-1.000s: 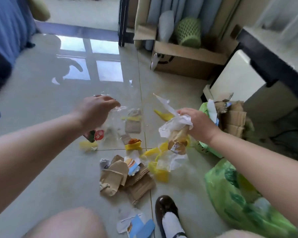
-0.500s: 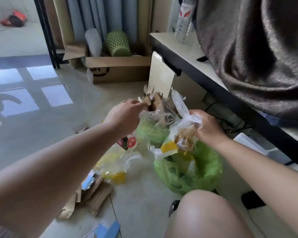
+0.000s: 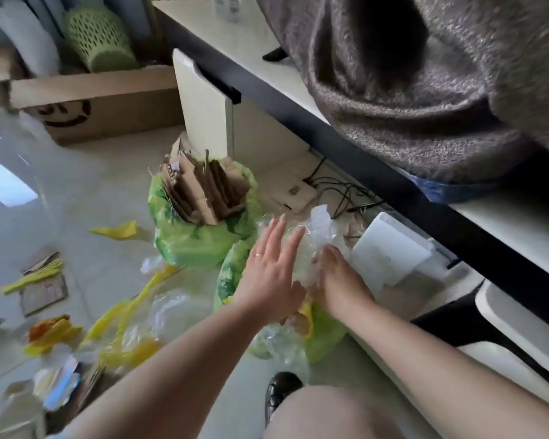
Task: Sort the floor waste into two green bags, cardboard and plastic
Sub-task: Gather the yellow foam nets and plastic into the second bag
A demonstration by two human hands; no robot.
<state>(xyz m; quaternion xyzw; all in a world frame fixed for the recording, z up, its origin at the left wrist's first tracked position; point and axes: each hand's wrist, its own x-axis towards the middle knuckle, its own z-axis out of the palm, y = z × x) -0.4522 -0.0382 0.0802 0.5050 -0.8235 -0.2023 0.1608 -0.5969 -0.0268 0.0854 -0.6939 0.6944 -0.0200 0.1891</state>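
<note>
Two green bags stand on the floor. The farther green bag [image 3: 191, 242] is packed with upright cardboard pieces [image 3: 203, 188]. The nearer green bag [image 3: 322, 339] holds a heap of clear plastic wrap [image 3: 317, 236]. My left hand [image 3: 271, 270] lies flat with straight fingers against the left side of that plastic heap. My right hand [image 3: 338, 277] presses into the heap from the right, its fingertips sunk in the plastic and hidden. Loose yellow and clear plastic scraps [image 3: 130, 312] and cardboard bits [image 3: 43, 293] lie on the floor to the left.
A low white-topped cabinet [image 3: 298, 87] with a dark edge runs along the right, a grey blanket [image 3: 425, 90] on it. A white box [image 3: 390, 258] and cables [image 3: 343, 188] lie under it. A big cardboard box [image 3: 92, 99] with a green basket [image 3: 99, 33] stands behind. My knee [image 3: 324, 410] and shoe [image 3: 279, 388] are below.
Both hands carried the plastic pieces down into the nearer green bag. The left hand let go and flattened on the heap; the view swung right and down.
</note>
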